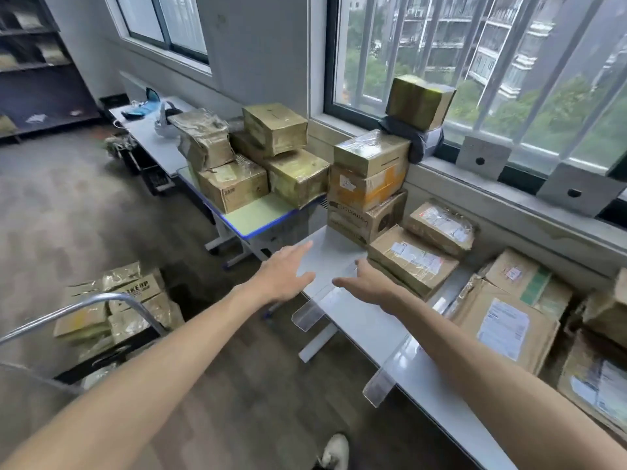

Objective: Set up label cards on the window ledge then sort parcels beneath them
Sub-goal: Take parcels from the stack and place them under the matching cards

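Both hands, left (285, 271) and right (368, 284), are extended flat and empty over the white counter (373, 329) at frame centre. Grey square label cards (483, 157) are leaned on the window ledge (509, 195) upper right; brown taped cardboard parcels (412, 262) lie beneath. Sorting judged underway; another parcel is needed next.

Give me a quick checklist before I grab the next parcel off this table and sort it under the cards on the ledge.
1. Both hands free: left hand and right hand are open, holding nothing. Ok.
2. Label cards standing on the window ledge: two grey cards lean against the window. Ok.
3. Card wording readable: only a dark spot shows on each. Cannot tell.
4. Stack of three boxes stable: it looks squarely piled. Ok.
5. Ledge free of parcels: a taped box sits there on a dark bundle. Not ok.
6. Clear acrylic dividers overhang the table edge. Not ok.
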Tool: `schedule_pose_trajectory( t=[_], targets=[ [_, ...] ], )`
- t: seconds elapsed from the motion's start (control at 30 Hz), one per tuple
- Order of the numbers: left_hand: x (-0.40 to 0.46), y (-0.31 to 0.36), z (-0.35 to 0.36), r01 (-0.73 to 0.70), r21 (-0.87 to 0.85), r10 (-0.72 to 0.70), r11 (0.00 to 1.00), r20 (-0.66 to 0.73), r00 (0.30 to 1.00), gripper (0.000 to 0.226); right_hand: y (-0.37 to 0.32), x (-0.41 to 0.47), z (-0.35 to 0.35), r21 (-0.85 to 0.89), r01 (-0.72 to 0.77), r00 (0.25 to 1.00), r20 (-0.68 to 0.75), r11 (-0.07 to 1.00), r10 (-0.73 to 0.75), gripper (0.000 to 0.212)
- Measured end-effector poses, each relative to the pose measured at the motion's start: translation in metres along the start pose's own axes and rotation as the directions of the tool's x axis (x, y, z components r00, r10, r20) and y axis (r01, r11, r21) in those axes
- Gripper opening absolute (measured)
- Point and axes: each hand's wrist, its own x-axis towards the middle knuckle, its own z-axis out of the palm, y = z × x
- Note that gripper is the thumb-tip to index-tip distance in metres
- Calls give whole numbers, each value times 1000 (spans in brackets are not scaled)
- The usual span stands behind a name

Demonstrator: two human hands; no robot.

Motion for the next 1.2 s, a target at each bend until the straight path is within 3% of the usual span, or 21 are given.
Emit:
schedule_pose_trajectory(
  t=[0.3,0.5,0.67,0.8,1.03,1.2],
  targets=[
    [145,4,-32,-14,7,13,1000,59,998,78,-23,118,-61,-79,-43,999,-29,996,40,84],
    [232,7,-65,-31,-100,22,994,-89,996,92,-39,172,-110,-98,-49,992,-121,994,37,68],
    [302,20,-83,-60,-43,60,997,4,998,109,-44,192,-129,-145,-112,984,-152,983,90,64],
    [361,42,-101,-115,-61,117,991,31,993,122,-56,203,-151,-132,-138,961,-256,982,100,72],
    [438,54,-106,-189,28,180,981,195,964,136,-84,228,-170,-132,-319,874,-424,939,237,90],
    [456,48,-103,-266,41,246,963,264,932,140,-105,245,-169,-122,-367,855,-435,922,283,82]
  ],
)
